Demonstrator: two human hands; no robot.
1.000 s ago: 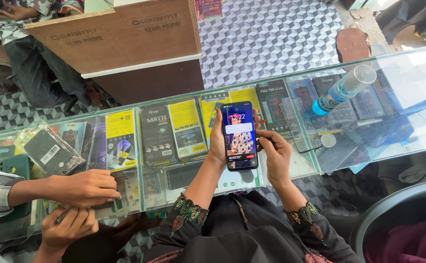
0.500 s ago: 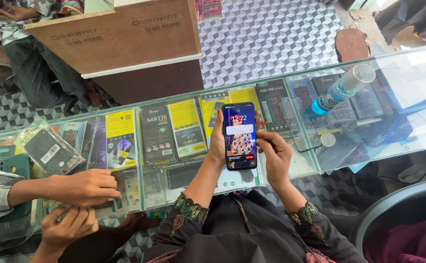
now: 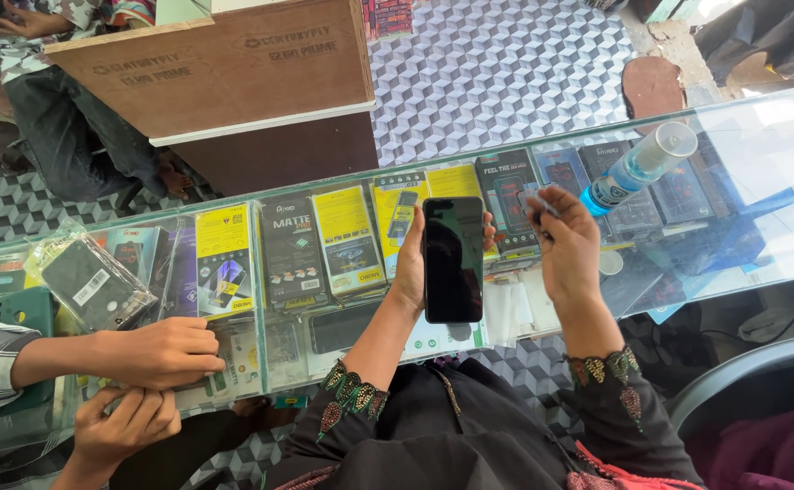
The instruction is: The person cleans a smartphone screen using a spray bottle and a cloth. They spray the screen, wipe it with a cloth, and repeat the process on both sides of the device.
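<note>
My left hand (image 3: 412, 263) holds a black smartphone (image 3: 452, 259) upright over the glass counter (image 3: 778, 154), and its screen is dark. My right hand (image 3: 568, 245) is raised just right of the phone, apart from it. Its fingertips pinch a small pale piece (image 3: 533, 201), perhaps a wipe or sticker. Both of my sleeves are black with beaded cuffs.
A clear bottle with blue liquid (image 3: 637, 168) lies on the counter at the right. Packaged phone accessories (image 3: 293, 249) fill the case under the glass. Another person's two hands (image 3: 156, 352) rest on the counter at the left, near a bagged dark case (image 3: 93, 283). A brown wooden board (image 3: 215, 63) stands behind.
The phone's screen went from lit to dark. My right hand left the phone's right edge and moved up and to the right, now pinching a small pale piece.
</note>
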